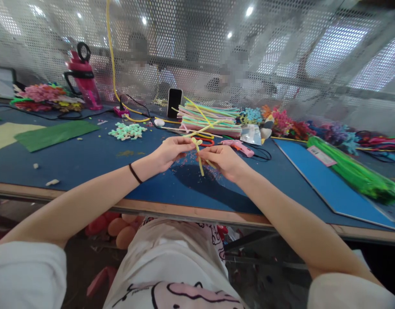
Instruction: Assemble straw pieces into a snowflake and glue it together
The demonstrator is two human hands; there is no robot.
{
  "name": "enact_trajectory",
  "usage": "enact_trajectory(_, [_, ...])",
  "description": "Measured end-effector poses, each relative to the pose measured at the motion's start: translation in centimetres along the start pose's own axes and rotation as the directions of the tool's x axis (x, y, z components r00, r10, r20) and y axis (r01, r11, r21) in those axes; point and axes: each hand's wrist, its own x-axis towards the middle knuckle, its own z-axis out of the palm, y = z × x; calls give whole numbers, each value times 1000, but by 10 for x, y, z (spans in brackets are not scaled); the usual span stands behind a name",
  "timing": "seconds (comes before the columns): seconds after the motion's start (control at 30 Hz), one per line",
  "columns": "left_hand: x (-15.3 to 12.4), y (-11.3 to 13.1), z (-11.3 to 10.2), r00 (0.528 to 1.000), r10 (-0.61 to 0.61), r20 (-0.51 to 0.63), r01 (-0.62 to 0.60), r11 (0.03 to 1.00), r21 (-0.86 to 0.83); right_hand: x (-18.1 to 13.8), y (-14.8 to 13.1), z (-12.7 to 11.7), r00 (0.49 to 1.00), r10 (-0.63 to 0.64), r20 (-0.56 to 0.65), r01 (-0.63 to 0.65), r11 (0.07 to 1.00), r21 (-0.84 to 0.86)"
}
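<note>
Between my two hands, above the table, is a pale yellow pipe cleaner bent into small loops at the top, with two ends hanging down. My left hand pinches it at the looped part from the left. From the right, my right hand grips it just below the loops, fingertips close to the other hand. Behind them lies a stack of pastel pipe cleaners, with a few yellow ones across the top. A pink glue gun rests to the right of the stack's front.
Mint-coloured small pieces lie left of my hands. A green sheet, a pink bottle and a phone are farther out. At right are a blue board and a bag of green pipe cleaners. A perforated metal screen stands behind.
</note>
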Motion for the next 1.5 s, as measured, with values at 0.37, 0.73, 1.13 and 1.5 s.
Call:
enact_trajectory(0.37, [0, -1, 0, 998, 64, 22, -66, 985, 158, 2, 4, -2, 999, 33, -12, -34, 998, -52])
enact_trajectory(0.73, [1, -10, 0, 998, 40, 39, -46, 984, 171, 4, 6, -2, 999, 15, -42, -12, 997, 72])
enact_trajectory(1.13, [-3, -2, 3, 983, 134, 125, -165, 945, 283, 3, -3, -5, 961, 223, 165, -269, 896, 354])
enact_trajectory(1.5, [-4, 5, 0, 981, 153, 116, -180, 944, 277, 1, -5, -9, 960, 178, 215, -247, 901, 357])
